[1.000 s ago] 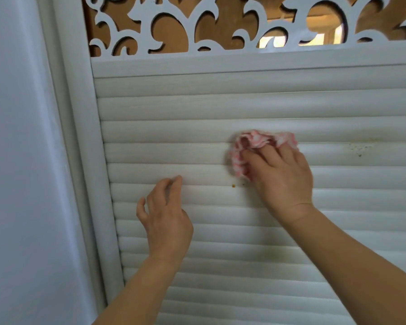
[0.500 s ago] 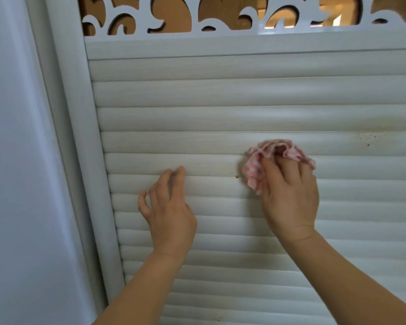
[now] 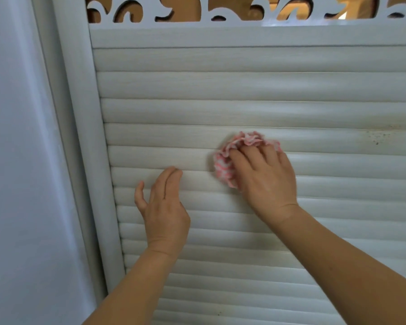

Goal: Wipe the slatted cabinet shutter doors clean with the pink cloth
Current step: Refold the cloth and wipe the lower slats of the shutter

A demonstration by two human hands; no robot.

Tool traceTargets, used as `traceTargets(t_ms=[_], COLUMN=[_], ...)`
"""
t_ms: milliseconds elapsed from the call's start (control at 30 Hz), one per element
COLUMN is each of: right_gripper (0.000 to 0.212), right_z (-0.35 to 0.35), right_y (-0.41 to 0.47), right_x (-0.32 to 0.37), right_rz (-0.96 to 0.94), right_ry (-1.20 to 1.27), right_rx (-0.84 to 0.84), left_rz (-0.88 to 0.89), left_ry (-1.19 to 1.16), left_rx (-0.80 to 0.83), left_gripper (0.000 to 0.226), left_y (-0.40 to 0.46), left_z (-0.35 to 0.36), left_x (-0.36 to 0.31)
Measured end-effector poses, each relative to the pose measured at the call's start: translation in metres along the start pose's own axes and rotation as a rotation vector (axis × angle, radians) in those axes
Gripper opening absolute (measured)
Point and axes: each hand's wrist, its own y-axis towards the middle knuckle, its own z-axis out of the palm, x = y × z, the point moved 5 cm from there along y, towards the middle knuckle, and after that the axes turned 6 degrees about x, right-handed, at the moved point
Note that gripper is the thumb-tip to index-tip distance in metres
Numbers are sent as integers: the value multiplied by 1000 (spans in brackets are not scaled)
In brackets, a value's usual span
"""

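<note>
The white slatted shutter door [image 3: 244,90] fills most of the head view. My right hand [image 3: 265,181] presses a bunched pink checked cloth [image 3: 223,165] against the slats at mid-height; the cloth sticks out above and to the left of the fingers, which curl over it. My left hand [image 3: 164,207] rests on the slats to the lower left of the cloth, fingers straight and together, thumb spread, holding nothing. Dark specks of dirt [image 3: 376,137] mark a slat at the right.
A white door frame post [image 3: 85,137] runs down the left side, with a pale wall [image 3: 17,160] beyond it. A white fretwork panel [image 3: 197,12] with brown backing tops the shutter.
My right hand with the cloth has slid left along the slats, over the small brown speck seen earlier. The left hand has stayed in place on the slats.
</note>
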Motion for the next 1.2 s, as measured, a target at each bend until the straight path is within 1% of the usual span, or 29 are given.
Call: traceTargets(t_ms=[133,200,267,400,500,567,633,767,900,967,1033,1100,1200], right_gripper=[30,26,24,25,26,30,33,34,34,36,34,34,32], right_z=[-7,-9,-7,3,5,4,5,1,1,3,4,5,6], right_y=[-26,-30,-24,-1,14,17,10,-5,-5,-3,1,8,24], right_x=[-45,-46,-34,9,36,38,25,-1,3,8,16,29,53], right_rz=[148,224,262,184,101,40,9,100,165,168,135,90,11], right_ry=[-16,-10,-4,-31,-32,-20,-26,-6,-14,-21,-17,-25,-16], right_rx=[17,3,-5,-17,-34,-25,1,29,47,48,37,15,-28], left_rz=[54,63,53,33,59,74,87,98,-14,-27,-3,11,35], left_ry=[15,-2,-28,-75,-96,-94,-98,-111,-72,-74,-72,-78,-113], left_rx=[-1,-12,-26,-34,-24,-13,14,47,11,15,19,24,34], left_gripper=[61,62,62,57,56,57,58,58,53,53,51,55,72], left_y=[0,0,1,2,4,6,7,8,16,20,22,23,24], left_z=[-3,-2,-2,-2,-5,-8,-10,-16,-26,-29,-31,-32,-33], left_x=[0,0,0,2,3,5,8,14,29,33,35,39,47])
